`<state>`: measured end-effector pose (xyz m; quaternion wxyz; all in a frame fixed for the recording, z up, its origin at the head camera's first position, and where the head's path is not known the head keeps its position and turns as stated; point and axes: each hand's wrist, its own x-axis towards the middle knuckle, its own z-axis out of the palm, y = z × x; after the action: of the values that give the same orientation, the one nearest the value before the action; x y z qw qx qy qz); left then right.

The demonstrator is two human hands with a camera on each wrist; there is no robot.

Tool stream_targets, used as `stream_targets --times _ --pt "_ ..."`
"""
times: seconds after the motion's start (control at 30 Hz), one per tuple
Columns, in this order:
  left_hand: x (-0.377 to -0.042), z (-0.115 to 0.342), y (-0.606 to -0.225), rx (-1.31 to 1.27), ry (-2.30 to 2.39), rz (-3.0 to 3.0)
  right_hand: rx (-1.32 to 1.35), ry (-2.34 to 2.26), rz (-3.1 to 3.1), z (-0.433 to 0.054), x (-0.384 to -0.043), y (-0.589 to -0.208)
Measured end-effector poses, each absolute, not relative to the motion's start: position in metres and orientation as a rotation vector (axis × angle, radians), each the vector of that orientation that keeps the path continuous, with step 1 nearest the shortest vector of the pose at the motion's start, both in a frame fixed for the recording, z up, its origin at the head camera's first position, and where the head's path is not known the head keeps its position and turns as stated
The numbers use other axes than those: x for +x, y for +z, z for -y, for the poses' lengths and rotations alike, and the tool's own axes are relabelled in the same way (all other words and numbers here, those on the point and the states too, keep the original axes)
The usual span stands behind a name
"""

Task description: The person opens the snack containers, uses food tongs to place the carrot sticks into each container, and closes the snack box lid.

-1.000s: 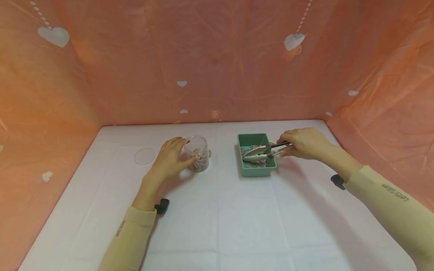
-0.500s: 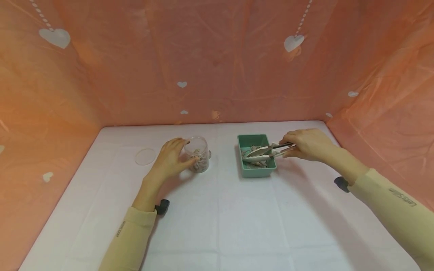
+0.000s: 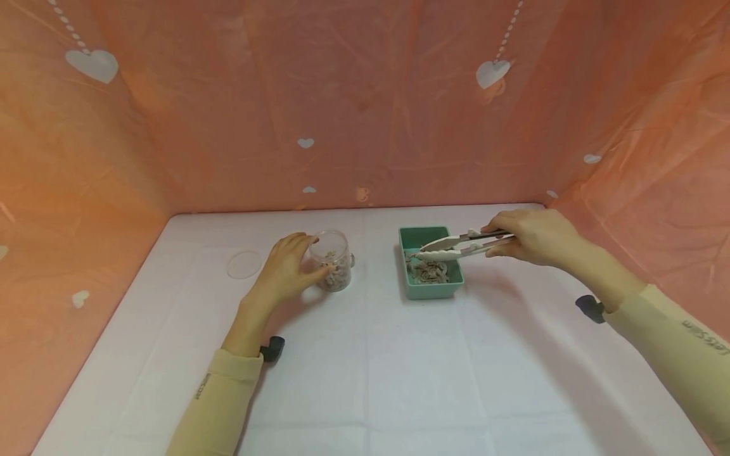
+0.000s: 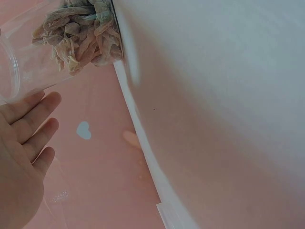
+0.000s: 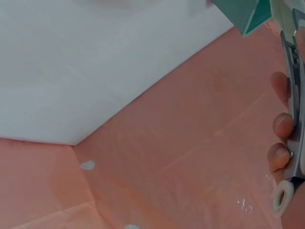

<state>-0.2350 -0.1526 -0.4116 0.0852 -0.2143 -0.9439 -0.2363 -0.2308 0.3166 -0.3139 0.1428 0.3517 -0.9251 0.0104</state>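
My left hand (image 3: 285, 266) holds a clear plastic jar (image 3: 332, 242) upright on the table, thumb on its near side and fingers on its far side. In the left wrist view, brownish-grey dried pieces (image 4: 86, 33) lie at the jar's base, and several fingers are fairly straight below its wall. With my right hand (image 3: 533, 237) I grip metal tongs (image 3: 467, 244) with pale tips, fingers curled round the handles. The tips are over the green tray (image 3: 431, 291), above similar dried pieces (image 3: 429, 272). Whether the tips pinch a piece is too small to tell.
A clear round lid (image 3: 244, 265) lies flat on the white-covered table (image 3: 365, 361), left of my left hand. Orange-pink sheeting (image 3: 365, 101) with pale hearts stands behind the table and along both sides.
My right hand has moved right and slightly up with the tongs, lifting their tips off the pieces in the green tray. My left hand and the jar stay in place.
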Motion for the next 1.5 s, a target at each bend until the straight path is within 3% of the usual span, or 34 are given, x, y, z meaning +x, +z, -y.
stream_targets --times 0.6,0.87,1.5 --pt "-0.233 0.153 -0.412 -0.627 -0.724 2.806 0.923 0.006 2.704 -0.316 -0.228 -0.294" --pt "-0.232 0.154 -0.411 -0.620 -0.725 2.810 0.999 0.022 2.590 -0.308 -0.232 -0.283" --pt "-0.235 0.154 -0.411 -0.643 -0.716 2.803 1.097 0.031 2.553 -0.235 -0.249 -0.240"
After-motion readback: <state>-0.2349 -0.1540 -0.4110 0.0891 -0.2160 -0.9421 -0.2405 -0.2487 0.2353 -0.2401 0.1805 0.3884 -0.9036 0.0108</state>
